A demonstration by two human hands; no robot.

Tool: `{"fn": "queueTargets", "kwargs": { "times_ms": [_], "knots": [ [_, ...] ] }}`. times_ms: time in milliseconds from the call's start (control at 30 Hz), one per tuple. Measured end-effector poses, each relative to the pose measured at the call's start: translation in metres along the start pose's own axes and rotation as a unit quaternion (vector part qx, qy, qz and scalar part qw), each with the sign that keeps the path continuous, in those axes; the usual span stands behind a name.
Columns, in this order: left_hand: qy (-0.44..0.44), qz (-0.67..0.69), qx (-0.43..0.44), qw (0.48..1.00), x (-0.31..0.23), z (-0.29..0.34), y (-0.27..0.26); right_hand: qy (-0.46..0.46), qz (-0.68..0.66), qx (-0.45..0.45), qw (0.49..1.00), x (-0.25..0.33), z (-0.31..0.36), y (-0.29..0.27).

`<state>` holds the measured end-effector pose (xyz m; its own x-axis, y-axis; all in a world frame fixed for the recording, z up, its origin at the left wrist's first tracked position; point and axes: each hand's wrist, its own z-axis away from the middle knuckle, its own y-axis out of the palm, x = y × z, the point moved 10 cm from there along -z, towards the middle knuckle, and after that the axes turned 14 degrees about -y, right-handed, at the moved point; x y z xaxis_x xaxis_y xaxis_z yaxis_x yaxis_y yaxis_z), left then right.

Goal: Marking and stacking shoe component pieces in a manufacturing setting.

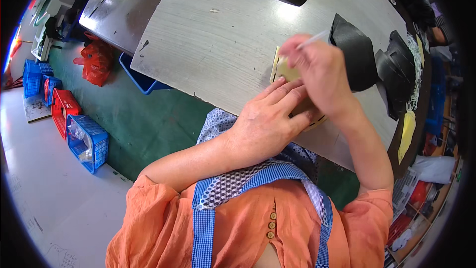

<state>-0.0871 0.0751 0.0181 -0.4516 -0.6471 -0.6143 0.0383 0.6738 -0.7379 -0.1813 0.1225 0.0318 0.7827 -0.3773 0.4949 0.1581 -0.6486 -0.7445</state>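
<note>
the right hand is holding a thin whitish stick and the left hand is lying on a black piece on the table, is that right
Not quite: the head view shows the left hand lying on a yellowish piece, not a black one. The right hand is indeed holding a thin whitish stick.

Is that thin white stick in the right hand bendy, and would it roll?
The white stick looks fairly stiff, since it juts straight out of the right hand. It's probably light, being so slim. It might roll, being narrow, but blur hides whether it's round.
</note>
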Motion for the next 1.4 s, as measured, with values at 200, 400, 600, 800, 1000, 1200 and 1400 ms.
{"fn": "queueTargets", "kwargs": {
  "times_ms": [200, 400, 600, 800, 1000, 1200, 1400],
  "knots": [
    [-0.018, -0.028, -0.012, 0.999, 0.005, 0.0, -0.003, 0.148, -0.031, -0.043, 0.988, -0.024, 0.033, -0.035],
    [-0.027, -0.023, -0.023, 0.999, 0.006, -0.003, -0.003, 0.208, 0.045, 0.019, 0.977, 0.004, 0.088, -0.055],
    [-0.008, -0.037, 0.047, 0.998, 0.002, -0.02, -0.005, 0.143, -0.011, 0.018, 0.99, 0.026, 0.098, -0.044],
    [0.064, -0.051, 0.089, 0.993, 0.008, -0.053, -0.001, 0.071, 0.124, -0.077, 0.987, 0.018, 0.077, -0.061],
    [-0.001, -0.039, 0.0, 0.999, 0.069, -0.101, -0.047, 0.196, 0.087, -0.077, 0.974, -0.014, 0.087, -0.082],
    [-0.018, -0.2, 0.055, 0.978, 0.094, -0.069, -0.048, 0.142, 0.254, -0.185, 0.939, -0.033, 0.124, -0.162],
    [-0.017, -0.051, 0.112, 0.992, 0.021, 0.006, -0.027, 0.33, -0.101, -0.223, 0.912, -0.018, 0.165, -0.092]
  ]
}}
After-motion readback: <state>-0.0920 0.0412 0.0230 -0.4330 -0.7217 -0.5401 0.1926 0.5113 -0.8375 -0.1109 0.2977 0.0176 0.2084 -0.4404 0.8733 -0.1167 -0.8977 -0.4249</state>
